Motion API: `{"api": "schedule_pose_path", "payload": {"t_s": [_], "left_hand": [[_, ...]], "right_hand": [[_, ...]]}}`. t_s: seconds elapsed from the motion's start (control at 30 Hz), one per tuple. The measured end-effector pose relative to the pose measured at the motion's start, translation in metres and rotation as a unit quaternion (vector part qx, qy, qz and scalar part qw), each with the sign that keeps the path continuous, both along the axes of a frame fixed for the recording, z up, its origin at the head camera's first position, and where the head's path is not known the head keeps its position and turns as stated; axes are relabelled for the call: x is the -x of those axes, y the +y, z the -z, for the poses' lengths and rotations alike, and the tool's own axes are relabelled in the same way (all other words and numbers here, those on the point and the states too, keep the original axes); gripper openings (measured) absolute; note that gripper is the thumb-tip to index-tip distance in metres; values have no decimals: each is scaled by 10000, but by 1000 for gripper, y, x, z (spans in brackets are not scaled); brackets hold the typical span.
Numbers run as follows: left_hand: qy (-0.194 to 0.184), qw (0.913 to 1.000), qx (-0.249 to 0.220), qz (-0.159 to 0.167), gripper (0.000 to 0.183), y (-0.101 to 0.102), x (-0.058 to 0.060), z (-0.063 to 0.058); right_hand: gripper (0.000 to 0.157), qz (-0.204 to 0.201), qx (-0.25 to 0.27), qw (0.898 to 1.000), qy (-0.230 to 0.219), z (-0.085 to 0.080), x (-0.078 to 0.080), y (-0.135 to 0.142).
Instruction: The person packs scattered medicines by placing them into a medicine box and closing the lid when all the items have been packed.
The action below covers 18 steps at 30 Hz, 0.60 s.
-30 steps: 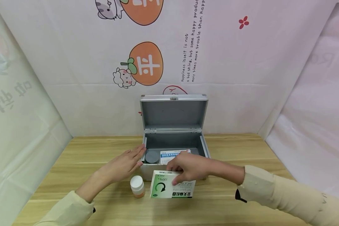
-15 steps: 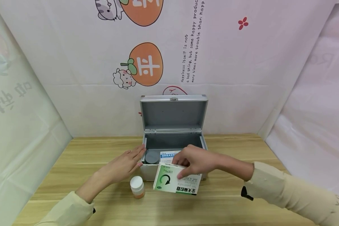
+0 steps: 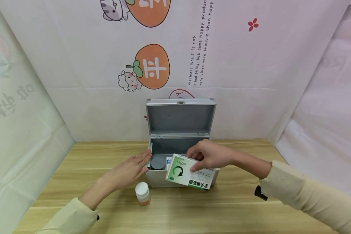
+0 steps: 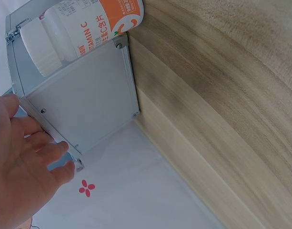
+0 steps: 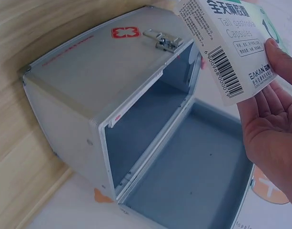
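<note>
My right hand (image 3: 212,154) pinches a green and white capsule box (image 3: 190,173) by its upper edge, thumb on the printed face. The box hangs tilted over the front rim of a silver metal case (image 5: 69,76), whose lid stands up. With extended fingers, my left hand (image 3: 128,170) rests on the case's left rim; the left wrist view shows the fingertips over that edge. Inside the case are a grey round-topped container (image 3: 157,162) and a blue and white box (image 3: 169,161), largely hidden behind the capsule box. A white-capped vitamin C bottle (image 3: 142,193) stands before the case, below my left hand.
The case sits on a wooden table (image 3: 105,208), close to its back edge. A white printed cloth (image 3: 234,65) hangs behind, and more white cloth (image 3: 26,97) closes off both sides.
My right hand has moved up, away from me and slightly right with the capsule box, from in front of the case to over its front rim. The left hand has stayed in place.
</note>
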State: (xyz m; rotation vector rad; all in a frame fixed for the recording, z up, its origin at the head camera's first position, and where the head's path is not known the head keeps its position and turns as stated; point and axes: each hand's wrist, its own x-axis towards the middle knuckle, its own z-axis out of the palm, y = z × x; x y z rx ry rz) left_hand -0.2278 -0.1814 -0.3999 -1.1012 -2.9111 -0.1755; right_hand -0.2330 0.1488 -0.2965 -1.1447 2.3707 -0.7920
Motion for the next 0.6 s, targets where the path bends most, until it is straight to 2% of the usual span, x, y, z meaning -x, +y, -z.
{"api": "schedule_pose_path", "payload": {"t_s": [0.23,0.6], "left_hand": [[-8,10000,34,-17,59,-1,0,0],[16,10000,0,58,58,-2,1,1]], "right_hand": [[19,126,-20,9998,-132,-2,9,5],[21,122,-89,9999,-29,-5,26,9]]}}
